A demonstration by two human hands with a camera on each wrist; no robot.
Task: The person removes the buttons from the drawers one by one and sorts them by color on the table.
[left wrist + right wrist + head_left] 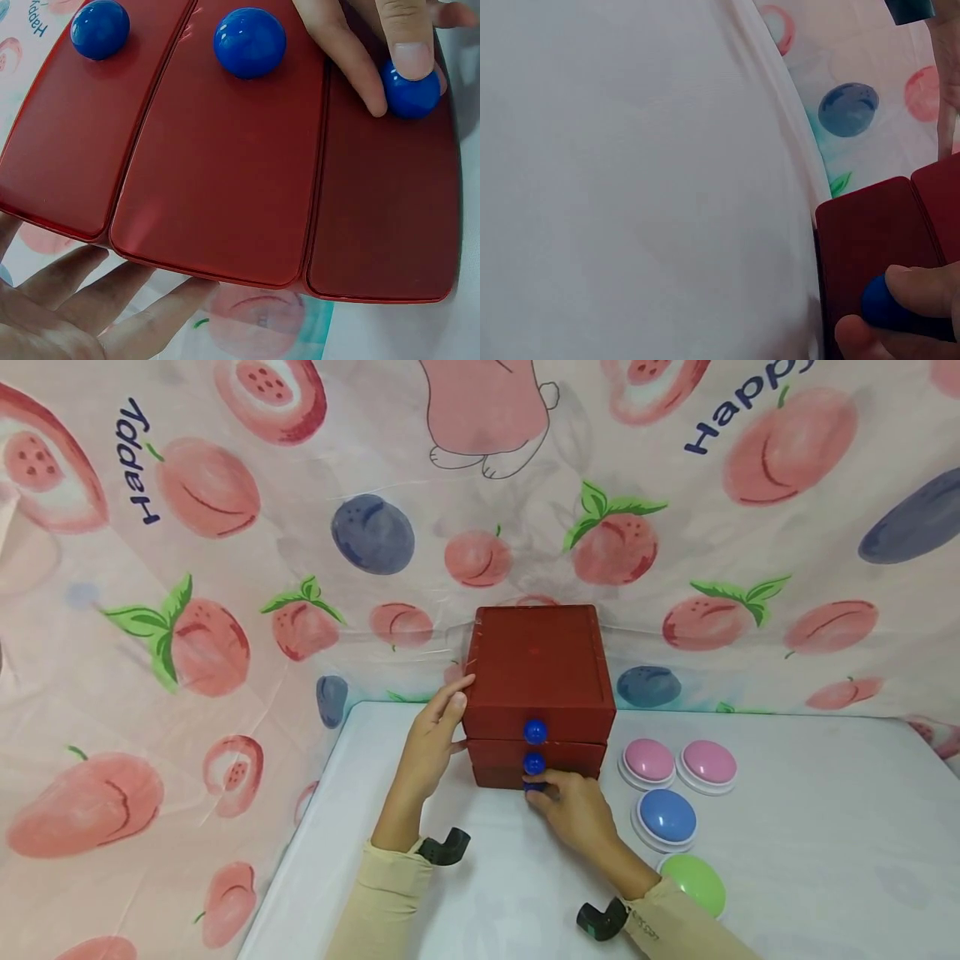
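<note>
Red drawer box sits near the table's back edge; left hand, fingers extended, touches its side; right hand pinches the lowest knob (pink button just right, room in front).

Dark red drawer box with glossy blue round knobs. White-based push buttons: two pink, one blue, one lime green. White tabletop. Pale pink backdrop cloth patterned with pinkish-red peaches, green leaves, dark blue fruit, navy lettering. Beige sleeves; black wrist mounts.
</note>
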